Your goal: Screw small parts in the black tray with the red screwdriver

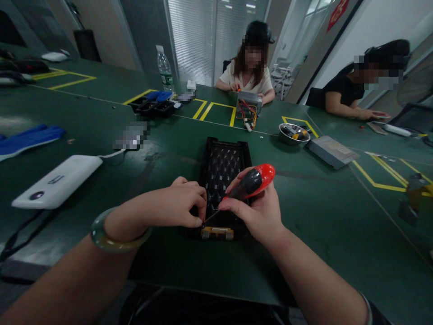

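My right hand [260, 210] is wrapped round the red and black handle of a screwdriver [248, 183]. The screwdriver's thin shaft slants down to the left, its tip at the near left corner of a black plastic casing [225, 169]. At that tip the fingers of my left hand [187, 203] are pinched together; whatever lies between them is too small to make out. The casing lies flat in front of me, with a quilted-looking pattern of pockets inside. A yellowish connector piece [217, 233] with a white strip sits at its near end.
A white power bank [57, 180] and blue gloves [30, 140] lie left. Farther back are a black parts tray [152, 107], a bottle [164, 72] and a metal bowl [294, 134]. A grey metal panel [332, 151] lies right. Two people sit across, one at a metal box with wires [249, 106].
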`<move>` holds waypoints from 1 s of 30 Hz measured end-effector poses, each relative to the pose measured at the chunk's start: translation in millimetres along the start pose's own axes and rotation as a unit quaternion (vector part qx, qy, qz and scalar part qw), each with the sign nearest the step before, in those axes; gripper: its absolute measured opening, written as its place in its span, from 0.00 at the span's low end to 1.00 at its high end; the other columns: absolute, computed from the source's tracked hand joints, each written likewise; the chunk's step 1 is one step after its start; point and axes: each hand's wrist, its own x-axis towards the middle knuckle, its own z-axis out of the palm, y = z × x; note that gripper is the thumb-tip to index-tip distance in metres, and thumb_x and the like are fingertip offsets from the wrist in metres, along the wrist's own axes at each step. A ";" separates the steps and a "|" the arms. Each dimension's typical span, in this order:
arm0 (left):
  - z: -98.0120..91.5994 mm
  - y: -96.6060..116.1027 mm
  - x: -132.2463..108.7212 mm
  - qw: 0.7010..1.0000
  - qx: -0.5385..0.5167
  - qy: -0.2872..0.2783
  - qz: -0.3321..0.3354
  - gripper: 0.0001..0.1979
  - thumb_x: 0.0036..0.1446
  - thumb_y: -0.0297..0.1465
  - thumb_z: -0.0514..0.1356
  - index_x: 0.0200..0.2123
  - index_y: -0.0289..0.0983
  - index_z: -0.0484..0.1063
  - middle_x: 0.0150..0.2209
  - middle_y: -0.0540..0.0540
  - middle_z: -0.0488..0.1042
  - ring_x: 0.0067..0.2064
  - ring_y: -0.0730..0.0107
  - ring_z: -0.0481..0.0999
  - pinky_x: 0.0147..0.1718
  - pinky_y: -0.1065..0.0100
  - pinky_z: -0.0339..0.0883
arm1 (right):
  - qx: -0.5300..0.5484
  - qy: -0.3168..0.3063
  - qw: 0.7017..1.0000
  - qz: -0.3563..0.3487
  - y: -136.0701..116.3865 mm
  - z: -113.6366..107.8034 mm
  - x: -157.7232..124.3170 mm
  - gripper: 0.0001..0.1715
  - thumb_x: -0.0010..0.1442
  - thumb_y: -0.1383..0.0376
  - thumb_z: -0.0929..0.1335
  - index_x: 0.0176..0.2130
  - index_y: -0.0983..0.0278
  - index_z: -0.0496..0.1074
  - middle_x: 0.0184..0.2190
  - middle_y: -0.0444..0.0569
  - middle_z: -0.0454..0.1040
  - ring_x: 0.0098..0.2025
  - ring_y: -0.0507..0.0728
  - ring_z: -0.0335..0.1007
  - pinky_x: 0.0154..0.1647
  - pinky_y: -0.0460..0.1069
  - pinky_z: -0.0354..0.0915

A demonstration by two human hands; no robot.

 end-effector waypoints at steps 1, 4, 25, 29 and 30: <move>0.1 -0.2 -0.1 1.000 0.000 0.000 -0.001 0.04 0.56 0.34 0.65 0.32 0.44 0.82 0.42 0.50 0.77 0.48 0.59 0.72 0.52 0.58 0.51 | 0.007 0.004 1.000 0.000 0.8 0.0 -0.7 0.27 0.49 0.63 0.81 0.43 0.58 0.67 0.34 0.43 0.77 0.34 0.56 0.76 0.39 0.53 0.73; -0.3 0.5 -0.5 1.000 -0.001 0.000 -0.006 0.04 0.56 0.33 0.66 0.31 0.44 0.82 0.42 0.50 0.77 0.48 0.60 0.72 0.52 0.59 0.51 | 0.027 -0.006 0.999 -0.018 1.1 -0.7 -2.1 0.23 0.55 0.64 0.77 0.45 0.57 0.66 0.33 0.42 0.77 0.33 0.55 0.75 0.37 0.52 0.72; -1.3 1.1 -0.4 1.000 -0.007 -0.002 0.002 0.07 0.59 0.36 0.64 0.33 0.43 0.82 0.42 0.49 0.78 0.49 0.60 0.71 0.52 0.59 0.51 | 0.096 -0.047 0.994 -0.002 -4.6 2.1 -2.9 0.34 0.51 0.69 0.80 0.49 0.55 0.63 0.36 0.40 0.79 0.34 0.54 0.78 0.37 0.50 0.75; -0.8 0.7 -0.3 1.000 -0.007 -0.006 0.001 0.05 0.57 0.34 0.64 0.33 0.42 0.81 0.41 0.50 0.78 0.48 0.59 0.72 0.50 0.59 0.51 | 0.029 -0.099 0.994 -0.040 -7.5 -3.2 -0.2 0.23 0.57 0.65 0.78 0.49 0.57 0.70 0.41 0.45 0.78 0.42 0.57 0.78 0.45 0.54 0.75; -1.0 1.0 -0.4 1.000 -0.007 -0.008 0.000 0.05 0.57 0.34 0.64 0.33 0.42 0.81 0.41 0.50 0.78 0.48 0.59 0.72 0.50 0.59 0.51 | 0.003 -0.107 0.992 -0.060 -8.7 -4.5 0.7 0.21 0.57 0.65 0.77 0.48 0.57 0.72 0.43 0.46 0.78 0.44 0.58 0.77 0.48 0.55 0.74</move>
